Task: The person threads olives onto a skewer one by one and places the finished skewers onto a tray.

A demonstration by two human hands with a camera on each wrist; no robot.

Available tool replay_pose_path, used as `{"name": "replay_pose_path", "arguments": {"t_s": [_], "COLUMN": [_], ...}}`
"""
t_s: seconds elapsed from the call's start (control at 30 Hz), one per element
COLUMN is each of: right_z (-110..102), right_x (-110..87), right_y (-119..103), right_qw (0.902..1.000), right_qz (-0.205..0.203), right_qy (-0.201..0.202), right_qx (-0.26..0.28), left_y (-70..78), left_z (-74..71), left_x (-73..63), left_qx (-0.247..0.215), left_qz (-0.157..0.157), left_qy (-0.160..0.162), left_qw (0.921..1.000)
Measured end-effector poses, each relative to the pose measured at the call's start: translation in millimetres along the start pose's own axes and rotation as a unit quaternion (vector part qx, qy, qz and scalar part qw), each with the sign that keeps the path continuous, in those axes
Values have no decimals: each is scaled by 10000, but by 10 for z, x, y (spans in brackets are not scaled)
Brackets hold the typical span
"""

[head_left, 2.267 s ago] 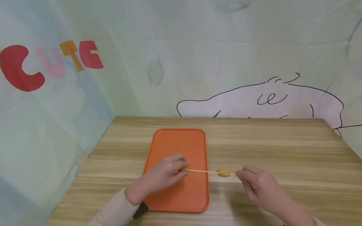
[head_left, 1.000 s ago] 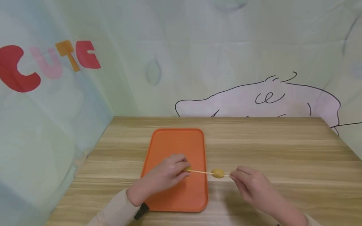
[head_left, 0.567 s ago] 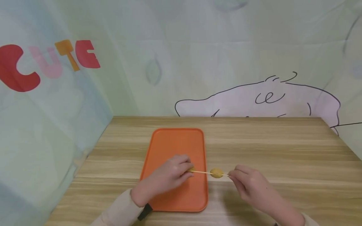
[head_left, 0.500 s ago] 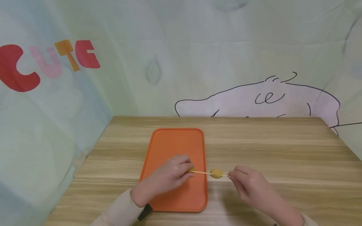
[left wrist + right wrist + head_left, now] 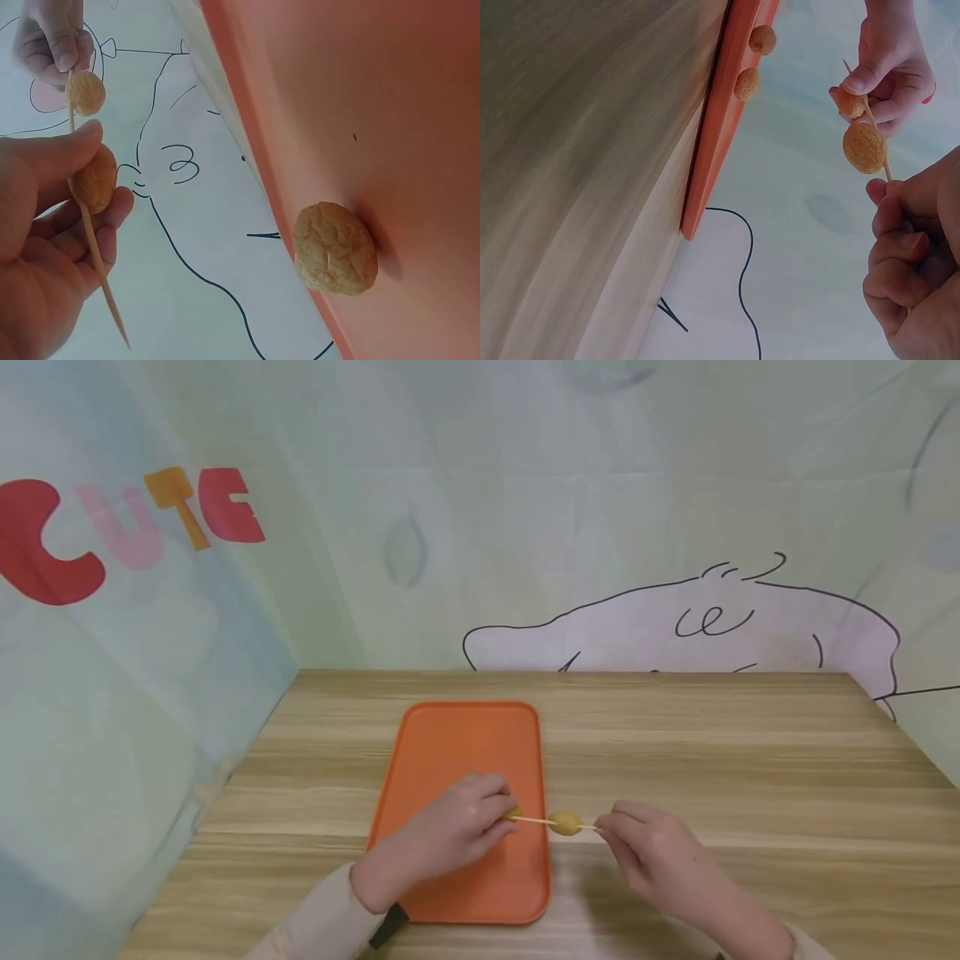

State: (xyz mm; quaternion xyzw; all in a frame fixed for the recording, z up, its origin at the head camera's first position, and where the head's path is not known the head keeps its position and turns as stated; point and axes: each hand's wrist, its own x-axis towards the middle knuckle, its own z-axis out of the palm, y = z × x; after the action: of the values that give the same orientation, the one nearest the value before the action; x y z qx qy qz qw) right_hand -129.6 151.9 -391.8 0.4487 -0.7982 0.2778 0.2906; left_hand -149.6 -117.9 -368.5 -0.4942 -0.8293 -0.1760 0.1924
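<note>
My left hand [image 5: 453, 828] pinches a wrinkled, golden-brown fried ball [image 5: 99, 180] between thumb and fingers. A thin wooden skewer [image 5: 533, 820] runs along this ball, and its pointed end sticks out beyond the hand in the left wrist view. A second fried ball [image 5: 566, 823] sits on the skewer between the hands, a short bare stretch from the first. My right hand [image 5: 663, 860] pinches the skewer's other end, just past the second ball. The head view shows both hands above the table, the left one over the orange tray [image 5: 476, 735].
Two more fried balls, a nearer one [image 5: 747, 83] and a farther one [image 5: 763, 40], lie on the tray in the right wrist view; the left hand and arm hide them in the head view. Around the tray is a wood-grain table [image 5: 712, 752], with printed cloth walls [image 5: 600, 527] behind.
My hands have come closer together, the right moving left and the left slightly right. The bare stretch of skewer between the two balls has become shorter.
</note>
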Motion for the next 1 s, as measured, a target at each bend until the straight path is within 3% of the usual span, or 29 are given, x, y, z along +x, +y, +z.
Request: {"name": "replay_pose_path", "arguments": {"t_s": [1.0], "right_z": [129], "right_x": [51], "right_y": [-44], "right_qw": [9998], "right_qz": [-35], "right_qy": [-33], "right_qx": [177], "left_y": [19], "left_z": [70], "left_x": [14], "left_qx": [145], "left_qz": [102], "left_qy": [10], "left_qw": [9998]}}
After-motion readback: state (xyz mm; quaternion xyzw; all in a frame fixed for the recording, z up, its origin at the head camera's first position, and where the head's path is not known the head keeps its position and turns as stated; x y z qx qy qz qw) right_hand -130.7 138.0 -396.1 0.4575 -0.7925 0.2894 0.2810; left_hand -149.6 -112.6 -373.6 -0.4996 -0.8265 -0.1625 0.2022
